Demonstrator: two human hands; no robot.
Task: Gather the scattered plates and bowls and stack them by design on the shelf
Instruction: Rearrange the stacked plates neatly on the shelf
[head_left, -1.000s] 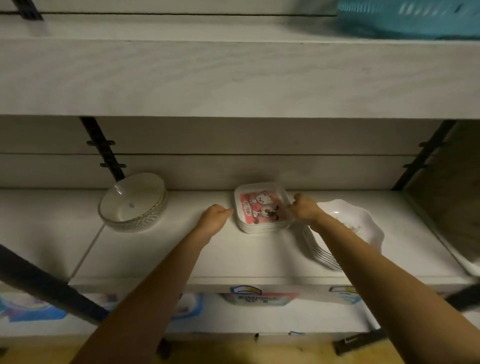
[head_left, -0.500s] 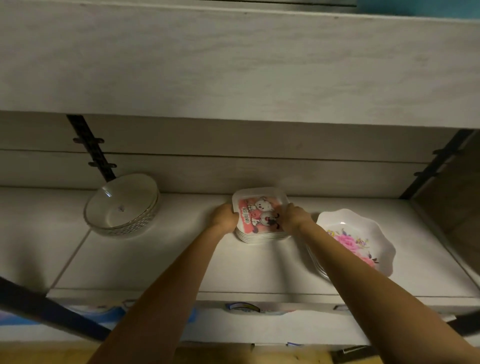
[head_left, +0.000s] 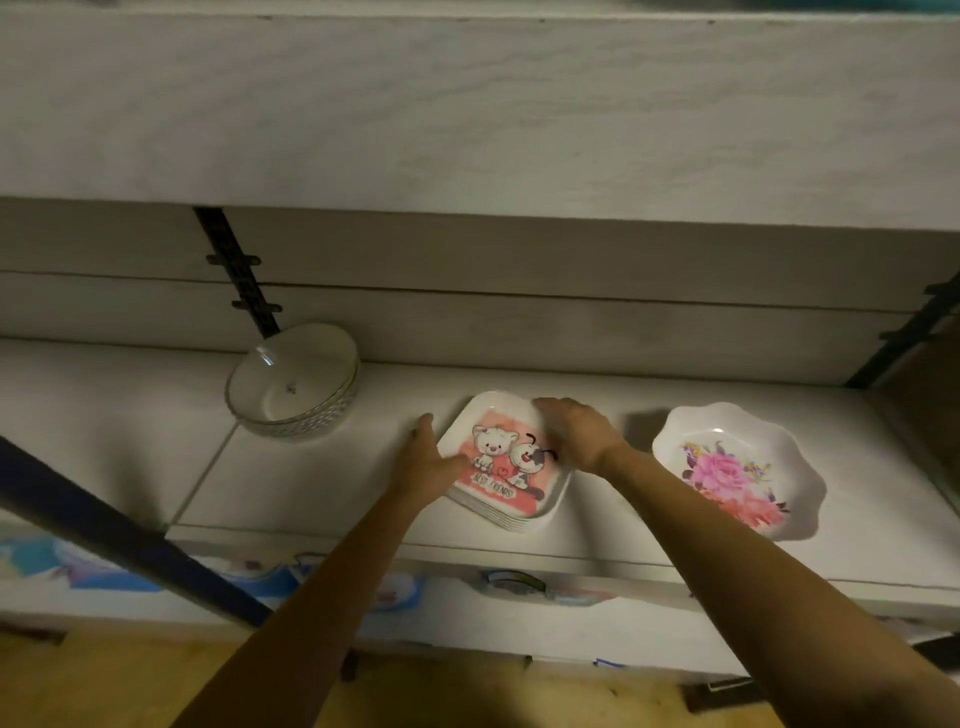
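A stack of square cartoon plates (head_left: 506, 470) with a pink animal print rests on the white shelf (head_left: 311, 483), near its front edge. My left hand (head_left: 423, 457) grips the stack's left edge. My right hand (head_left: 576, 431) lies on its far right corner, fingers spread over the rim. A stack of scalloped white flower plates (head_left: 737, 467) with a pink rose print stands to the right. At the left back of the shelf sit nested glass bowls (head_left: 293, 379).
The upper shelf board (head_left: 467, 104) hangs low over the working space. Black brackets (head_left: 236, 270) run down the back wall at left and right. A dark diagonal bar (head_left: 119, 545) crosses at lower left. More printed dishes show on the shelf below (head_left: 511, 582).
Both hands closed on the sides of the cartoon plate stack, and the stack now sits closer to the shelf's front edge and turned slightly. The view dropped and shifted, showing the flower plates fully.
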